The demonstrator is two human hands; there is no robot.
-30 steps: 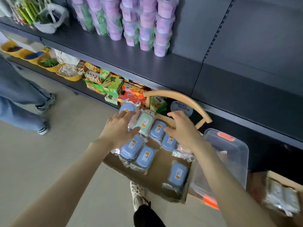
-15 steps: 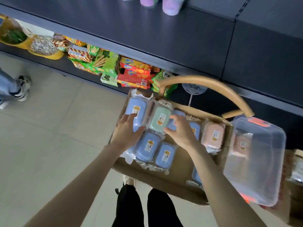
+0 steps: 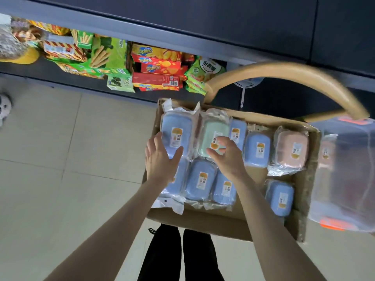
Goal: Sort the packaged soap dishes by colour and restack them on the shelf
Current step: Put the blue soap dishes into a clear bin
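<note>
Though blurry, dishes (image 3: 200, 179) seemingly beneath hands (image 3: 160, 159)

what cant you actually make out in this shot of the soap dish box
Head view:
Blue dish under the left hand: mostly covered by hand and wrist.
Clear bin: cut off by the right edge; the pink pack inside is hazy through its wall.
Label text: too small and blurred.
</note>
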